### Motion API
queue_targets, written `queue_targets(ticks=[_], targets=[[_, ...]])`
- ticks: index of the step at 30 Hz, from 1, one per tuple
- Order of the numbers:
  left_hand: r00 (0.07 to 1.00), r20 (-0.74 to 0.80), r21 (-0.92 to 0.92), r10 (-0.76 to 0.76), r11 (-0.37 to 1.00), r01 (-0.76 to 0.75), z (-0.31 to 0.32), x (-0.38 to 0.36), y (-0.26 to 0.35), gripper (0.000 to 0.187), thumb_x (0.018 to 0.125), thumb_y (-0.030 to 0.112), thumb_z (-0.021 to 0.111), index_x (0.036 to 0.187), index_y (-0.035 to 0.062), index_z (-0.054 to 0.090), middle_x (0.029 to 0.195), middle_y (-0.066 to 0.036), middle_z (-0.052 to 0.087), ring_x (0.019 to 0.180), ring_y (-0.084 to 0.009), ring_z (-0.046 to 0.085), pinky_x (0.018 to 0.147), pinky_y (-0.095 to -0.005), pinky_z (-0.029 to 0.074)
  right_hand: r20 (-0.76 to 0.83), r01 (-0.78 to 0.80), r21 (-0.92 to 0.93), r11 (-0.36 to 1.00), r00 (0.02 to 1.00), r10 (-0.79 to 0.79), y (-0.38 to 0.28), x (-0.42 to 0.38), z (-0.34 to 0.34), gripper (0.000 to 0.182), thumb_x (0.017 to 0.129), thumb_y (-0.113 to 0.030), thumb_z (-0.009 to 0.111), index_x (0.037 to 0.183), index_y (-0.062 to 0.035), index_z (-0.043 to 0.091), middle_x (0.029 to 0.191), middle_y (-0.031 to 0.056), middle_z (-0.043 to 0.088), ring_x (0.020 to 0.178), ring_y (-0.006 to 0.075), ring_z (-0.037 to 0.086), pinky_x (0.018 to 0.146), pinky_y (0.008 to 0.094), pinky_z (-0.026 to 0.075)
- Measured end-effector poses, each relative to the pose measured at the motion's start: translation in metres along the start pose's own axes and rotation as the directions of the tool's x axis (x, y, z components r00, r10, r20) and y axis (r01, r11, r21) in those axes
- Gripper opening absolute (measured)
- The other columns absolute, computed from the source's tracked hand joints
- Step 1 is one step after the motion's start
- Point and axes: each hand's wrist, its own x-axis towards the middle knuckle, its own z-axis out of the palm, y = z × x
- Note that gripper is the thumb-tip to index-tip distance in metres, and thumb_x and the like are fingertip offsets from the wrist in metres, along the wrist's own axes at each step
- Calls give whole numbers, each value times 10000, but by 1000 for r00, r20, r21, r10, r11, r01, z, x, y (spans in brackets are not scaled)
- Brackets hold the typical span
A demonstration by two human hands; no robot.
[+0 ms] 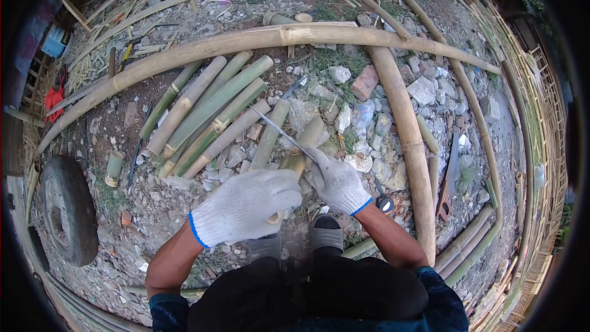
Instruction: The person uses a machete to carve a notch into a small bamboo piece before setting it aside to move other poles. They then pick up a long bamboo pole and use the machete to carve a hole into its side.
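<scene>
Rubble-strewn ground (123,252) spreads all around the two hands. Beyond both, the long pole (246,40) bows across from left to right. The thick pole (402,135) lies to the right of the right hand (337,183), one end at the long pole. The tyre (69,209) is well apart from the left hand (249,206), to its left. Ahead of that hand lie cut canes (227,104), side by side at a slant, some green, some tan. Right of the right hand, past the thick pole, is the saw (450,172).

Both hands wear pale knit gloves with blue cuffs. The left hand is curled over the bamboo (298,158), its fingers bent together; the bamboo's far end points away from it. The right hand, just beside it, grips the blade (283,133), which slants forward and left across the bamboo. The brick (364,82) lies ahead of the right hand, and the tape measure (385,203) is near its cuff, on the right.
</scene>
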Motion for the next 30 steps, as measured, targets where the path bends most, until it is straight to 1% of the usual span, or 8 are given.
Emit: queue_targets(ticks=[1, 7, 10, 14, 18, 22, 26, 30], targets=[[1000, 16, 0, -12, 1000, 12, -1, 1, 0, 294, 754, 76, 677, 1045, 81, 636, 1149, -127, 634, 1069, -345, 665, 947, -436, 555, 90, -69, -38, 997, 993, 72, 4, 3, 1, 509, 1000, -154, 613, 1501, -122, 530, 902, 222, 709, 759, 424, 717, 667, 521, 569], [1000, -8, -23, 4, 1000, -4, 0, -2, 1, 302, 748, 67, 688, 1042, 88, 623, 1122, -113, 619, 1050, -348, 661, 928, -444, 550, -70, 36, 25, 999, 997, -34, -7, -4, -1, 524, 983, -160, 638, 1495, -114, 537, 886, 218, 703, 760, 416, 718, 661, 519, 568], [999, 33, -11, -15, 1000, 16, -1, -2, -1, 310, 750, 68, 694, 1050, 93, 621, 1141, -111, 620, 1064, -346, 661, 940, -444, 549, 9, -39, -163, 986, 999, 41, 13, 4, 1, 503, 974, -148, 629, 1465, -109, 528, 853, 175, 713, 760, 347, 741, 617, 472, 580], [999, 34, -20, -33, 999, 34, 2, -7, -1, 316, 754, 79, 702, 1058, 102, 619, 1162, -106, 625, 1088, -334, 664, 959, -434, 552, -174, 70, -15, 997, 982, -72, -4, -6, -4, 494, 969, -142, 630, 1452, -95, 541, 841, 184, 712, 751, 362, 731, 639, 475, 580], [999, 33, 38, -12, 999, 11, 6, -8, -1, 323, 765, 103, 714, 1075, 106, 625, 1179, -95, 632, 1135, -310, 658, 981, -423, 549, -41, -22, -187, 982, 999, 15, 32, 5, 14, 475, 959, -139, 647, 1422, -89, 555, 887, 191, 726, 760, 367, 733, 658, 476, 578], [984, 163, 103, 67, 991, -85, 7, -7, -4, 349, 780, 127, 720, 1120, 94, 647, 1219, -74, 645, 1303, -275, 592, 1081, -429, 515, -102, 19, -4, 1000, 995, -19, 13, -4, -6, 473, 962, -162, 650, 1423, -93, 566, 914, 186, 728, 754, 368, 728, 659, 469, 578], [981, 184, 104, 60, 991, -80, 9, -7, -9, 393, 792, 135, 719, 1178, 111, 646, 1271, -69, 647, 1362, -273, 568, 1120, -438, 499, 62, -17, -66, 998, 998, 21, 11, -2, 2, 474, 968, -144, 637, 1437, -147, 573, 917, 162, 731, 775, 362, 731, 662, 473, 577], [964, 267, 94, 6, 995, -33, 1, -4, -4, 436, 810, 140, 714, 1240, 144, 640, 1332, -64, 644, 1421, -270, 543, 1167, -453, 473, -32, 12, -10, 1000, 999, -12, -5, -6, -6, 510, 985, -141, 629, 1491, -134, 560, 906, 223, 709, 768, 421, 717, 696, 519, 570]])
